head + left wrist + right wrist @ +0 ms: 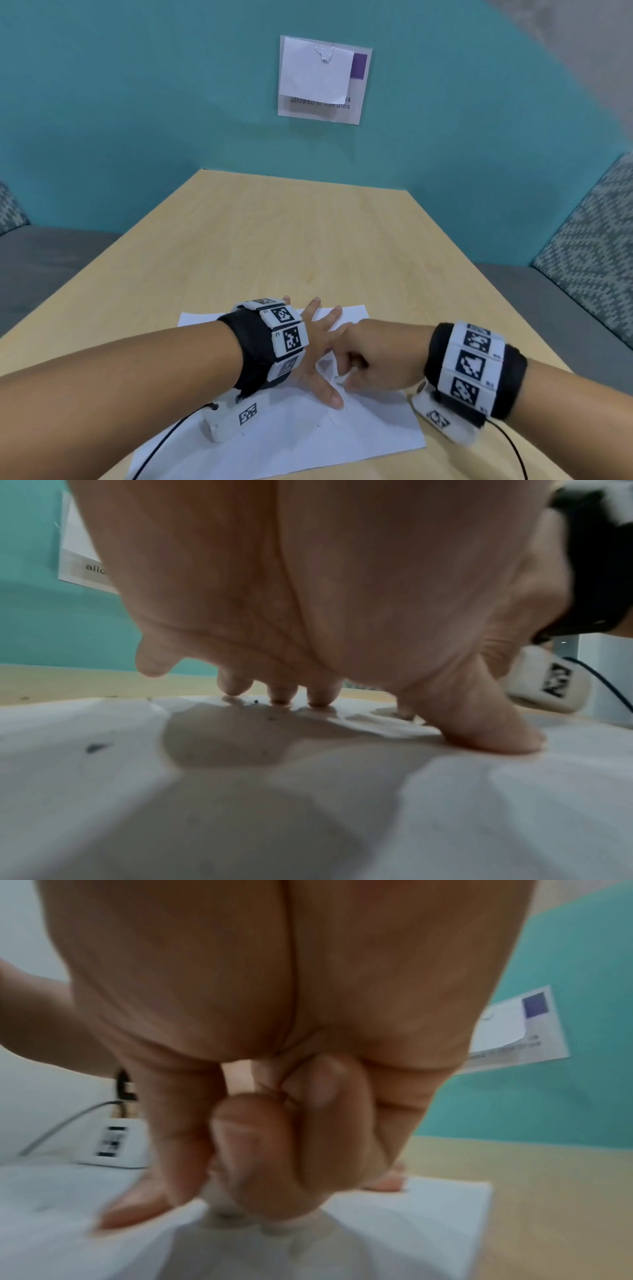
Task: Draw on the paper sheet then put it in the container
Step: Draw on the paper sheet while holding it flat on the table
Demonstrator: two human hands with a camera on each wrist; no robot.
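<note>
A white paper sheet (308, 438) lies on the near part of the wooden table (291, 240). My left hand (318, 342) rests flat on the sheet with its fingers spread, and the left wrist view shows the fingertips (281, 693) and thumb pressing the paper (308, 804). My right hand (373, 356) sits just right of the left thumb (330, 395), fingers curled. It pinches a small whitish stub (340, 379) whose tip touches the paper (394, 1218). The stub (221, 1203) is blurred under the curled fingers (274, 1123). Faint marks (330, 416) run beside the thumb. No container is in view.
A notice with a white sheet pinned over it (323, 80) hangs on the teal wall behind the table. Grey bench seats with patterned cushions (589, 246) flank the table on both sides. Black cables (161, 442) trail from the wrist cameras over the near edge.
</note>
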